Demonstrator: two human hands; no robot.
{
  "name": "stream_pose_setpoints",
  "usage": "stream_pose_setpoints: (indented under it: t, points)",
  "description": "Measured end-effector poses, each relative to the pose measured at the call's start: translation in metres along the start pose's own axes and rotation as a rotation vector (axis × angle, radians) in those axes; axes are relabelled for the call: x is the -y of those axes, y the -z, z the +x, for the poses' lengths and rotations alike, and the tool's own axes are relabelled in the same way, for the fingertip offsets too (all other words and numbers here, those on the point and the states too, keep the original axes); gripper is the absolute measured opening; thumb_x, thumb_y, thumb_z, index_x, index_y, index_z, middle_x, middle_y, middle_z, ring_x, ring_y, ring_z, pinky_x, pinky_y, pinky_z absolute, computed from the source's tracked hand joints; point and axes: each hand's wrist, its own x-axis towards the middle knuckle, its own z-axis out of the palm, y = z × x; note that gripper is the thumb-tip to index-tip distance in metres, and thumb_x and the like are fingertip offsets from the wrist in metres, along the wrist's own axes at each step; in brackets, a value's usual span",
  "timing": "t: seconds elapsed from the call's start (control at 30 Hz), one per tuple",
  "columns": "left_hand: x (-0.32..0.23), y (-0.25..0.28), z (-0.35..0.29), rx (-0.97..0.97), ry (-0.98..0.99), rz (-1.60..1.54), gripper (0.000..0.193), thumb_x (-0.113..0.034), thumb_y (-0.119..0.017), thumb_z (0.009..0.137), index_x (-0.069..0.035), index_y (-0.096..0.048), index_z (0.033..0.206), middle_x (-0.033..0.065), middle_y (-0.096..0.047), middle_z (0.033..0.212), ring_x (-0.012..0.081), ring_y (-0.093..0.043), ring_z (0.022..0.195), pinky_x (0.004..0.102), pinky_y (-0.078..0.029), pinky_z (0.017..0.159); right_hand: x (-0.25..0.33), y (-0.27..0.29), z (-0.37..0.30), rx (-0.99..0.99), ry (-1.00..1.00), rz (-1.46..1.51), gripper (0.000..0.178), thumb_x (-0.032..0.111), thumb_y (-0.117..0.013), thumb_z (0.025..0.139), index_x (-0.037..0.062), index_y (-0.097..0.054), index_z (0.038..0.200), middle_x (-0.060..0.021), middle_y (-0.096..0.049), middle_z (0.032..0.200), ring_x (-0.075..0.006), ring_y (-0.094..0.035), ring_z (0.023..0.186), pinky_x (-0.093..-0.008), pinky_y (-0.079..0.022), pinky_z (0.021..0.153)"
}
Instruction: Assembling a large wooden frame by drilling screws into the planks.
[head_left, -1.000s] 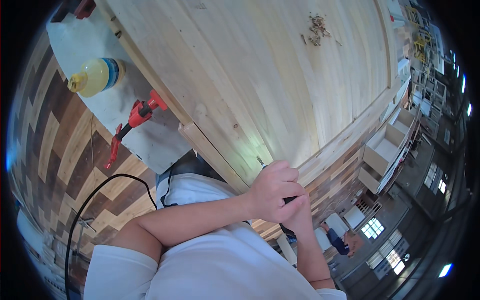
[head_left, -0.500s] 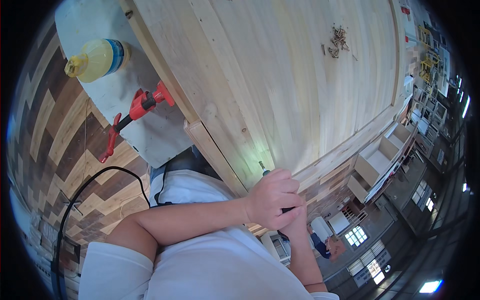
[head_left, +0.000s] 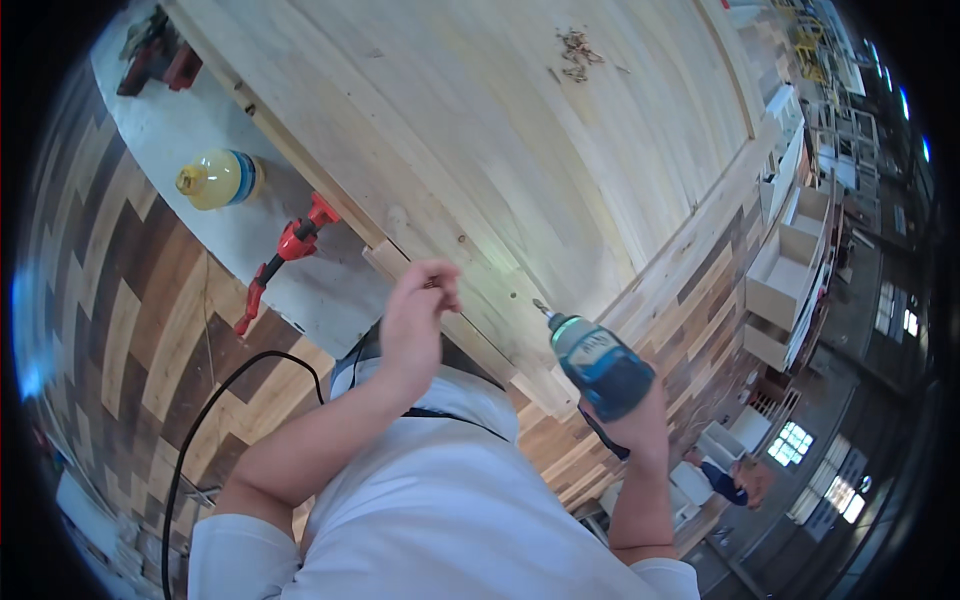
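My right hand (head_left: 643, 425) is closed round the grip of a teal cordless drill (head_left: 605, 372). The drill's lit nose and bit point down at the corner of a pale wooden panel (head_left: 450, 130). A small dark round spot (head_left: 513, 295) shows in the wood to the left of the bit tip. My left hand (head_left: 418, 310) is raised over the panel's near left edge, apart from the drill. Its fingers are curled round small brownish pieces that look like screws. A loose pile of brass-coloured screws (head_left: 577, 52) lies on the far part of the panel.
A red clamp (head_left: 290, 245) grips the panel's left edge. On the white surface (head_left: 300, 285) stand a yellow bottle (head_left: 222, 180) and, farther off, a dark red tool (head_left: 165, 60). A black cable (head_left: 190, 430) loops at the left. Open wooden boxes (head_left: 785, 265) stand to the right.
My left hand has come off the drill and moved left. The drill, in my right hand, has swung to the right and its bit is farther from the left edge. The view has shifted.
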Motion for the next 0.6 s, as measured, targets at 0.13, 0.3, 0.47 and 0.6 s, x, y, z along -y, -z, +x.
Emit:
stream_pose_setpoints:
  t: [0.13,0.3,0.47,0.6]
  points:
    - [-0.011,0.005,-0.028,0.012,0.217,-0.356,0.023,0.000,-0.036,0.091,-0.002,-0.048,0.111,0.0110,-0.054,0.104,0.0199,-0.056,0.094,0.0344,-0.047,0.089,-0.005,-0.005,-0.035,-0.038,0.049,0.198,0.050,0.013,-0.076,0.062,-0.0049,-0.059,0.105,-0.0100,-0.065,0.089,-0.0135,-0.062,0.082,-0.0261,-0.048,0.075]
    - [-0.018,0.003,-0.045,0.116,0.258,-0.573,0.018,-0.005,-0.046,0.092,-0.006,-0.045,0.110,0.0159,-0.049,0.125,0.0256,-0.052,0.113,0.0373,-0.044,0.098,0.007,-0.036,-0.051,0.009,0.123,0.421,0.052,0.016,-0.076,0.062,-0.0060,-0.058,0.106,-0.0107,-0.065,0.092,-0.0146,-0.063,0.082,-0.0257,-0.049,0.074]
    - [-0.032,0.004,-0.059,0.212,0.256,-0.631,0.010,-0.005,-0.044,0.093,-0.008,-0.044,0.102,0.0181,-0.046,0.128,0.0272,-0.048,0.119,0.0395,-0.040,0.102,0.011,-0.054,-0.059,-0.050,0.267,0.361,0.050,0.016,-0.076,0.064,-0.0048,-0.059,0.106,-0.0106,-0.065,0.090,-0.0142,-0.062,0.079,-0.0256,-0.049,0.072]
    - [-0.037,0.003,-0.071,0.243,0.227,-0.661,0.008,-0.005,-0.045,0.092,-0.007,-0.046,0.100,0.0181,-0.046,0.129,0.0266,-0.049,0.118,0.0397,-0.040,0.102,0.007,-0.068,-0.066,0.008,0.219,0.467,0.047,0.017,-0.076,0.064,-0.0037,-0.060,0.103,-0.0094,-0.065,0.087,-0.0139,-0.062,0.076,-0.0256,-0.049,0.070]
